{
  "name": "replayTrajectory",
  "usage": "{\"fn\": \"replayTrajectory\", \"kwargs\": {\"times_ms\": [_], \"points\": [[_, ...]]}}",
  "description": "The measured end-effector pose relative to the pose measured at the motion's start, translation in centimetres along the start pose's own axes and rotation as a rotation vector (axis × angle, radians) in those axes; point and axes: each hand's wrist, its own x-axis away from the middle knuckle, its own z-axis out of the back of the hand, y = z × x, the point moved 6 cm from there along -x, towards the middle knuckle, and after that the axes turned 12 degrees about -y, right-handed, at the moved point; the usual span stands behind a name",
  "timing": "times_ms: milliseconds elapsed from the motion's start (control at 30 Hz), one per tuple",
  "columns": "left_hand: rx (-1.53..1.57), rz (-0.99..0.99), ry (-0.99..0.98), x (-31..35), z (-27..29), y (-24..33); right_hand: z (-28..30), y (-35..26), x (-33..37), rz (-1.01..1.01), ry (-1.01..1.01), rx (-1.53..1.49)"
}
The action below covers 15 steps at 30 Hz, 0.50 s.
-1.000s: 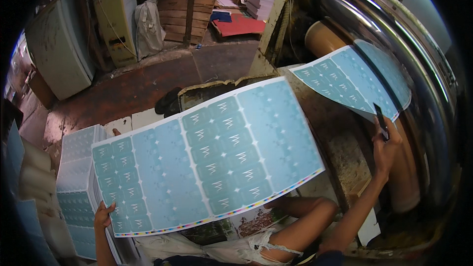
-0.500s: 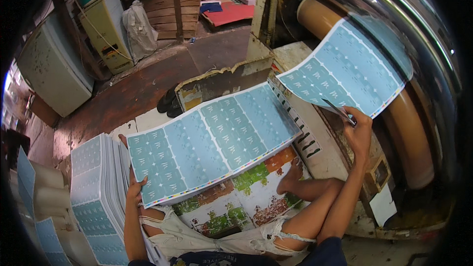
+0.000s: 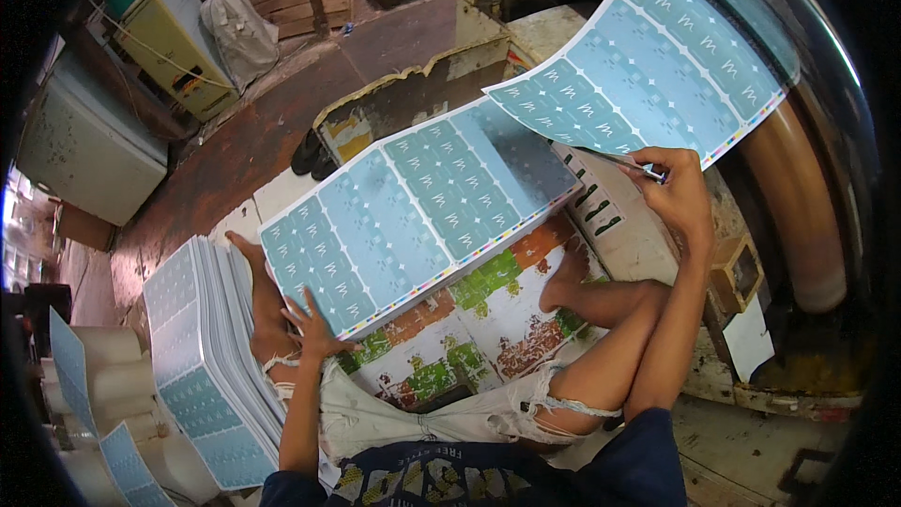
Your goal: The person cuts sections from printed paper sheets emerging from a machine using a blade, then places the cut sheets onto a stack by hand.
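A printed blue-green sheet (image 3: pixel 643 61) hangs from the rollers at the upper right, and its free end overlaps the stack. At its lower edge, my right hand (image 3: pixel 678 190) is closed on a slim knife (image 3: pixel 615 158), whose dark blade lies along the underside of the sheet. Whether my fingers also pinch the sheet is hidden. Below lies a stack of matching printed sheets (image 3: pixel 413 197) across the middle. Over its near left corner my left hand (image 3: pixel 316 327) is open, fingers spread against the top sheet's edge.
Beside my left leg stands another tall stack of printed sheets (image 3: pixel 202 357). A chrome and brown roller machine (image 3: pixel 788 216) fills the right side. Behind the middle stack is a worn metal panel (image 3: pixel 413 89). A small wooden box (image 3: pixel 737 272) sits near my right forearm.
The hanging sheet extends farther from the rollers, down over the stack. My right hand has moved slightly down with the knife. My left hand has gone from gripping the stack's edge to spread fingers.
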Motion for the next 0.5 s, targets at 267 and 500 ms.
{"fn": "replayTrajectory", "kwargs": {"times_ms": [267,500], "points": [[0.143,-0.248,0.199,0.5,-1.3,-0.9,-3.3,-4.2,0.1,0.03,-0.333,-0.086],[0.644,-0.676,-0.246,3.1,0.2,10.5,-6.1,-8.6,1.2,0.279,-0.728,-0.127]]}}
